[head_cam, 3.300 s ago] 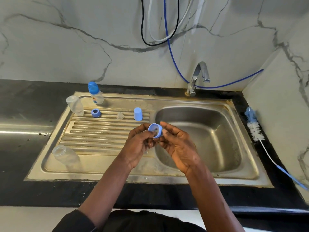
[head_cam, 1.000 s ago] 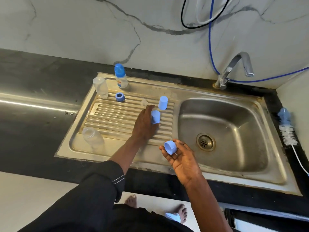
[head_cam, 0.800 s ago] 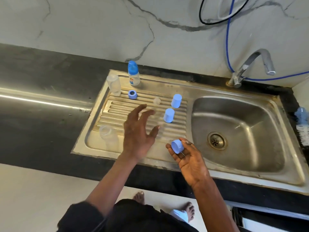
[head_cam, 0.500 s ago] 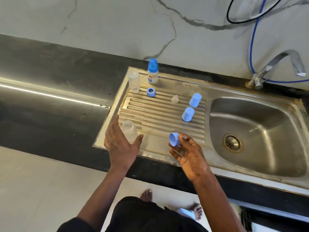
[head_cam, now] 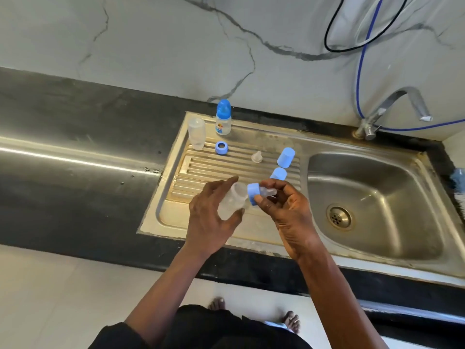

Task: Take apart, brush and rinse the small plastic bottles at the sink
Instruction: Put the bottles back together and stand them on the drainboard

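My left hand point(head_cam: 210, 217) grips a clear plastic bottle body point(head_cam: 232, 204) lifted over the steel drainboard point(head_cam: 176, 212), its open mouth turned right. My right hand point(head_cam: 284, 210) pinches a blue screw ring with a clear teat point(head_cam: 259, 193) right at that mouth. On the drainboard ridges stand two blue caps point(head_cam: 286, 157) point(head_cam: 278, 173), a loose clear teat point(head_cam: 256, 156) and a blue ring point(head_cam: 221, 148). A clear bottle body point(head_cam: 196, 133) and a capped assembled bottle point(head_cam: 223, 117) stand at the back left corner.
The sink basin point(head_cam: 372, 187) with its drain point(head_cam: 338, 217) lies to the right, under the tap point(head_cam: 395, 109). A blue hose point(head_cam: 362, 79) and black cable point(head_cam: 334, 28) hang on the marble wall. Black countertop point(head_cam: 75, 157) stretches left. The brush end point(head_cam: 459, 177) shows at the right edge.
My left hand put a blue cap down on the drainboard, then picked up the clear bottle body from its front left. My right hand brought the blue ring with teat to the bottle's mouth.
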